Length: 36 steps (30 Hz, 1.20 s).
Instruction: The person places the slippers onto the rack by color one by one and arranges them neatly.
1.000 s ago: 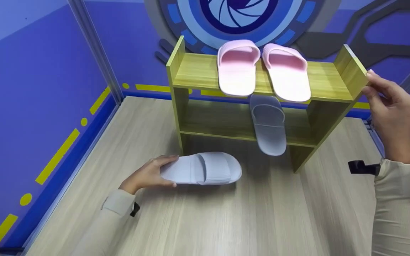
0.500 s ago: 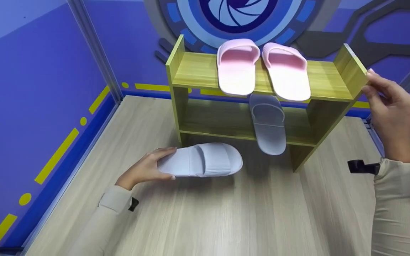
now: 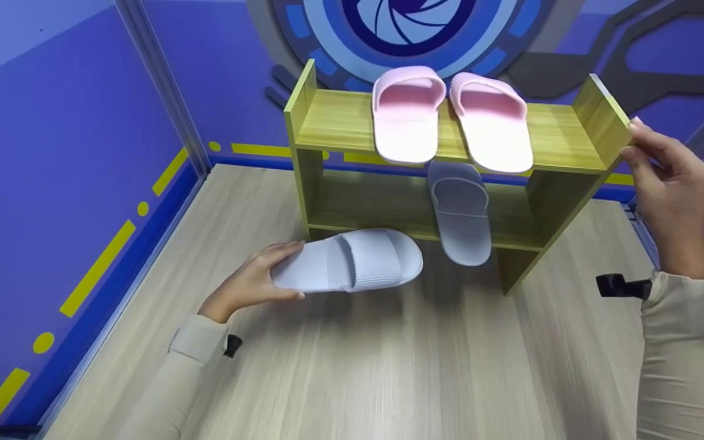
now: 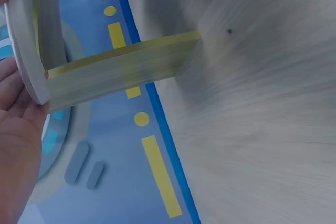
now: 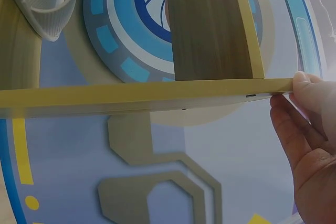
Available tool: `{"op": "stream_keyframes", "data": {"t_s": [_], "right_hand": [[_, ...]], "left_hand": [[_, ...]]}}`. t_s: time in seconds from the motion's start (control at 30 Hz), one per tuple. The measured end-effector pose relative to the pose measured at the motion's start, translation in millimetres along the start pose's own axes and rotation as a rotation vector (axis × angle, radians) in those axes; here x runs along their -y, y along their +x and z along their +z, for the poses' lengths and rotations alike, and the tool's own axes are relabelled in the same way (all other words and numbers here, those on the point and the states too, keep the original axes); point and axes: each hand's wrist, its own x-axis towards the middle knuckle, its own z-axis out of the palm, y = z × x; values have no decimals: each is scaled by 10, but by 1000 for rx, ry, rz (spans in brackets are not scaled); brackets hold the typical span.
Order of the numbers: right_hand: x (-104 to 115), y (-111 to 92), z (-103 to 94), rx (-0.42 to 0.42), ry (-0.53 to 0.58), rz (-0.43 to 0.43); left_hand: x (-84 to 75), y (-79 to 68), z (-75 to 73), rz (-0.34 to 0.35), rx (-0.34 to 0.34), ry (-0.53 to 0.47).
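My left hand (image 3: 251,282) grips a light grey-white slide slipper (image 3: 376,260) by its heel end, thumb on the near side and fingers on the far side. The slipper's toe points right, raised in front of the shelf rack's lower part. My right hand (image 3: 676,183) pinches the upper front edge of the wooden shoe rack's (image 3: 602,125) right side panel between thumb and fingers. A matching grey slipper (image 3: 463,214) lies on the middle shelf, heel jutting over its front edge. In the left wrist view the held slipper (image 4: 23,40) shows edge-on beside the fingers.
Two pink slippers (image 3: 409,116) stand side by side on the rack's top shelf, heels toward me. The middle shelf (image 3: 370,198) has bare board left of the grey slipper. Blue patterned walls (image 3: 71,165) enclose the pale wood-grain surface (image 3: 419,366) at the left and back.
My left hand has raised the slipper and brought it nearer the rack, its toe tilting slightly upward in view. The right hand keeps its hold on the side panel.
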Motion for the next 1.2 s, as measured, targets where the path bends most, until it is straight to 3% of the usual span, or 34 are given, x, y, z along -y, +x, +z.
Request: {"op": "stream_keyframes", "data": {"t_s": [0.6, 0.93, 1.2], "right_hand": [[-32, -13, 7, -9, -11, 11], [-43, -3, 18, -11, -6, 3], [-1, -19, 16, -6, -49, 22]], "left_hand": [[-195, 97, 37, -18, -112, 96], [-341, 191, 168, -23, -212, 165], [-393, 278, 306, -18, -318, 151]]}}
